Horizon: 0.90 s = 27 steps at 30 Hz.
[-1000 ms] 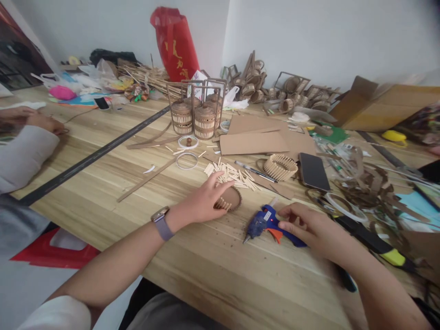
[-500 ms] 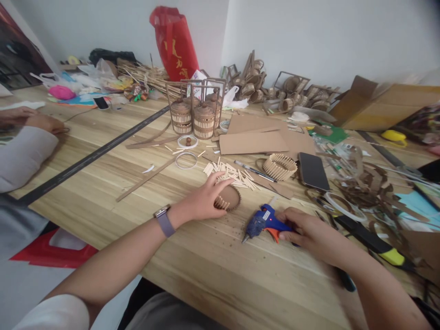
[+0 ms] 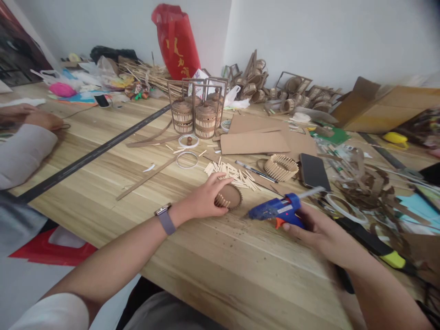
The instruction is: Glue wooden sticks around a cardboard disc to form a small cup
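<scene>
My left hand (image 3: 208, 197) grips the near-left side of a small round brown base (image 3: 232, 196), which has short wooden sticks standing along part of its rim. A blue glue gun (image 3: 277, 210) with an orange trigger is held in my right hand (image 3: 312, 229), its nozzle pointing left toward the base. A clear glue stick juts from the gun's back. Just behind the base lies a pile of short pale sticks (image 3: 247, 178). A ring of upright sticks (image 3: 281, 167) stands to the right of the pile, beside a black phone (image 3: 314, 172).
Lidded stick baskets in frames (image 3: 205, 120) stand behind, near flat cardboard (image 3: 254, 143). White rings (image 3: 187, 159) lie left of the pile. Brown strips, a yellow-black cutter (image 3: 393, 257) and a cardboard box (image 3: 385, 107) are on the right. Another person's sleeve (image 3: 25, 149) is at far left.
The glue gun has been raised and turned by my right hand, from pointing down-left to nearly level, with its glue stick now showing. My left hand keeps its hold on the base.
</scene>
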Each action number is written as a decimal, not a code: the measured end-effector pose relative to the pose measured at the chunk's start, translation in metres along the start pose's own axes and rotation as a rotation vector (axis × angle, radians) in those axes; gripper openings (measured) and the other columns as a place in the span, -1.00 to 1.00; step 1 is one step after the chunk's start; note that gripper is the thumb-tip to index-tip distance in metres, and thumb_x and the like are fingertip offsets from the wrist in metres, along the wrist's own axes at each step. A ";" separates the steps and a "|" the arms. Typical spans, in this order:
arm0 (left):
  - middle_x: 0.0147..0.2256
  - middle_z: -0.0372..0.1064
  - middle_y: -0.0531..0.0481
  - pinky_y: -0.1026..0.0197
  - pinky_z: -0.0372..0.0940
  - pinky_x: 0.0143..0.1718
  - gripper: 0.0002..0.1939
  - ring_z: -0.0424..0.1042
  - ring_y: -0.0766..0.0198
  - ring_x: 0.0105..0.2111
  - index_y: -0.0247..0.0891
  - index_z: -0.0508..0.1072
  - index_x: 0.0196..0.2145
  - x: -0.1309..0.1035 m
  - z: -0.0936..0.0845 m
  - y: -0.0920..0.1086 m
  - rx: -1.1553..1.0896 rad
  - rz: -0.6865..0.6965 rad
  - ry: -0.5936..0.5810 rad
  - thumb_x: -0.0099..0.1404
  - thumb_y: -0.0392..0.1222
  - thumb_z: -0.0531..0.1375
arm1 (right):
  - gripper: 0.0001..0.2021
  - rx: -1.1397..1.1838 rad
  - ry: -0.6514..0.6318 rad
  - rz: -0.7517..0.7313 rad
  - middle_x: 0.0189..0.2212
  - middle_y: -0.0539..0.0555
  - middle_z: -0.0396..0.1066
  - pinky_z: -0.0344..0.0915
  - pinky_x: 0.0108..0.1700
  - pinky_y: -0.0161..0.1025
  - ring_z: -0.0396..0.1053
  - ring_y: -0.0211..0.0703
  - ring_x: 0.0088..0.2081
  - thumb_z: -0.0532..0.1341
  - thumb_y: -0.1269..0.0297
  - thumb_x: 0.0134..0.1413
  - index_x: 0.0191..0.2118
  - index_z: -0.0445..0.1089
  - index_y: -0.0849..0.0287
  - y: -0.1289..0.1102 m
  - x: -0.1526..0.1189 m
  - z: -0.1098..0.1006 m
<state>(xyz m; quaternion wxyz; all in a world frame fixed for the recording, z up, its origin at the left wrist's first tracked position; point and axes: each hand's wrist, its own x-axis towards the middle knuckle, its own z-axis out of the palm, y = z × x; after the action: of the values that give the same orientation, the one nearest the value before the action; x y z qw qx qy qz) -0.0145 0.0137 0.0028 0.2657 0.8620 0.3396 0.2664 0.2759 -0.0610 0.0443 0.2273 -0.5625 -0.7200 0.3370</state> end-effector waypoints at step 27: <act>0.18 0.04 -0.17 0.01 0.17 0.13 -0.84 0.18 -0.03 0.16 -0.19 0.52 -0.30 -0.001 -0.007 0.007 0.070 0.032 -0.038 0.11 -0.20 0.33 | -0.70 -0.190 0.055 -0.069 -0.38 0.09 0.52 0.45 -0.31 -0.10 0.49 0.00 -0.35 0.20 -0.01 0.00 -0.30 0.42 0.13 -0.010 0.005 0.042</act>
<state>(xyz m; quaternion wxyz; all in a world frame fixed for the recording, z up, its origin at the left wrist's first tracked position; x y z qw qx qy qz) -0.0170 0.0102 0.0124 0.2376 0.8811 0.3298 0.2419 0.2391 -0.0674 0.0233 0.2043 -0.5654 -0.7611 0.2435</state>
